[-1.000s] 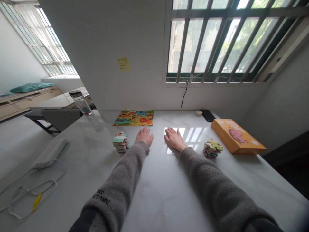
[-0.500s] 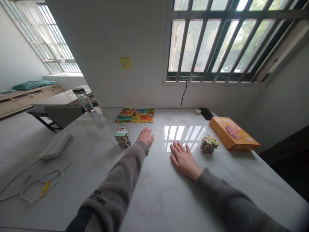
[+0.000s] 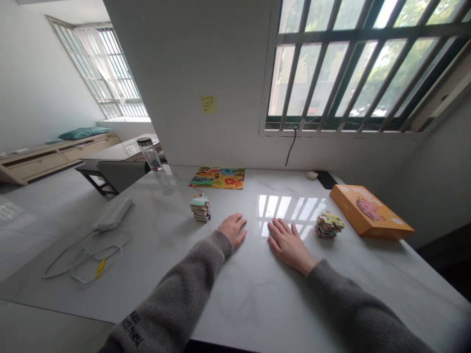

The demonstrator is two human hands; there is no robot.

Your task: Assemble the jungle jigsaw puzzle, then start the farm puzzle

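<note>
My left hand (image 3: 233, 229) rests on the white marble-patterned table (image 3: 250, 304), fingers stretched out and holding nothing. To its left stands a stack of jigsaw puzzle pieces (image 3: 200, 208). My right hand (image 3: 290, 245) lies flat on the tabletop with its fingers spread, also holding nothing. Just right of that hand is a second stack of jigsaw puzzle pieces (image 3: 329, 225), its pieces slightly uneven. Behind the left stack lies a colourful picture sheet (image 3: 218, 178) with cartoon animals. An orange box (image 3: 370, 211) with a pink picture sits to the right of the second stack.
A white power strip (image 3: 113, 214) with a coiled cable (image 3: 83, 255) lies at the left. A glass bottle (image 3: 150, 156) stands at the far left corner. Near the wall are a black phone (image 3: 326, 179) and a small white case (image 3: 312, 175). The wall bears a yellow note (image 3: 209, 104).
My left hand has drawn back toward me over the tabletop. The right hand keeps its place and pose. The whole view has shifted, with objects appearing farther right.
</note>
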